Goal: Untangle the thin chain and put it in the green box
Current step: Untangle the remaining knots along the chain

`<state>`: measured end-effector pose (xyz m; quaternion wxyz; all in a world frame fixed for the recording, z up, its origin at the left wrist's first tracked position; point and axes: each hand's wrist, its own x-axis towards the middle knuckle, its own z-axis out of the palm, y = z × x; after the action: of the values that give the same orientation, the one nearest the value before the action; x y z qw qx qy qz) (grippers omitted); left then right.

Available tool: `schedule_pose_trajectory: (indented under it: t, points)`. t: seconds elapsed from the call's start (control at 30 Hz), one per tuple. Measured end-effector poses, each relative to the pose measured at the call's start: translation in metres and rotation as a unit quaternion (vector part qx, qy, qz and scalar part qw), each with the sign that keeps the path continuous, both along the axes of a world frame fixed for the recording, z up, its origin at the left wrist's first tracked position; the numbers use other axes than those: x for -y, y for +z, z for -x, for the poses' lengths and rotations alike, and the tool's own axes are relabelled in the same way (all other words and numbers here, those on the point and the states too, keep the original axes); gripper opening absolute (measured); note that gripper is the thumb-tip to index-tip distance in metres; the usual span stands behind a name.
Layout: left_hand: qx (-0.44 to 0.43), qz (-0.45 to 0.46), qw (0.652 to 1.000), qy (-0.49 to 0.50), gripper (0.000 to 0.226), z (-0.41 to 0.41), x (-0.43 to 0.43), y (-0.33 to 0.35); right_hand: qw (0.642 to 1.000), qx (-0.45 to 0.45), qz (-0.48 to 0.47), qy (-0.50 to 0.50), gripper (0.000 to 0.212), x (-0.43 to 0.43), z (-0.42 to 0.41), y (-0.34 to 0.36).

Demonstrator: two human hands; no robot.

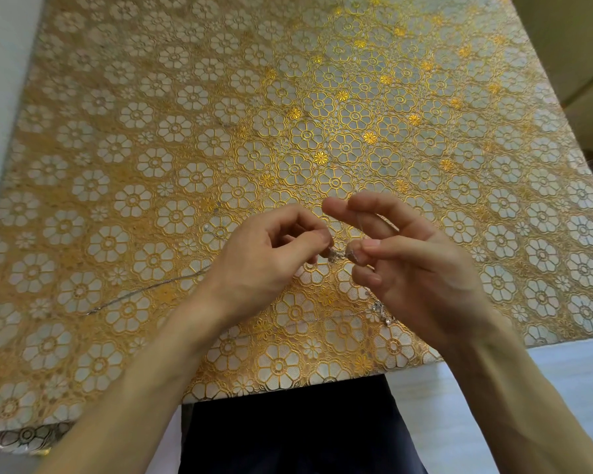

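Observation:
A thin silver chain [338, 253] is stretched in a short tangled span between my two hands, just above the table. My left hand [264, 261] pinches one side of it between thumb and forefinger. My right hand [415, 265] pinches the other side, its remaining fingers spread. One loose length of the chain [144, 289] trails left across the cloth from under my left wrist. A small sparkling cluster of the chain [380, 311] lies on the cloth below my right palm. No green box is in view.
The table carries a gold and white floral lace cloth [288, 114]. Its near edge [288, 388] runs just above my dark-clothed lap. A pale wall borders the left side, and boxes stand beyond the table's right edge.

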<state>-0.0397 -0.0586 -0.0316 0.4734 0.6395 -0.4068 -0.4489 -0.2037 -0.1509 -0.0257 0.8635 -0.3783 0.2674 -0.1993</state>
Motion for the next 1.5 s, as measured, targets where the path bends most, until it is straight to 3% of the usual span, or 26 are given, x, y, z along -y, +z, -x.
schedule_pose_trajectory:
  t: [0.3, 0.67, 0.87, 1.0, 1.1, 1.27, 1.5]
  points:
    - [-0.109, 0.061, 0.991, 0.05, 0.009, 0.013, -0.001, 0.006, 0.995, -0.078, 0.055, -0.017, 0.035, -0.003, -0.001, -0.003]
    - [-0.137, 0.051, 0.987, 0.064, 0.008, 0.001, -0.005, 0.005, 0.99, -0.103, 0.096, -0.016, 0.037, -0.004, -0.001, -0.004]
    - [-0.145, 0.034, 0.989, -0.008, 0.009, 0.009, 0.0, 0.007, 0.982, -0.132, 0.136, 0.001, 0.037, -0.006, -0.003, -0.006]
    - [-0.169, 0.064, 0.982, 0.048, 0.011, 0.008, -0.001, 0.007, 0.974, -0.153, 0.166, 0.022, 0.039, -0.006, -0.004, -0.002]
    - [-0.174, 0.041, 0.983, 0.037, 0.011, 0.01, -0.003, 0.006, 0.97, -0.158, 0.186, -0.007, 0.04, -0.006, -0.003, -0.003]
    - [-0.087, 0.011, 0.996, 0.014, 0.016, 0.014, -0.004, 0.006, 0.986, -0.1, 0.129, -0.027, 0.041, -0.005, 0.0, -0.007]
    - [-0.18, 0.024, 0.983, 0.012, 0.015, 0.009, 0.0, 0.011, 0.967, -0.174, 0.183, 0.016, 0.044, -0.006, -0.002, -0.01]
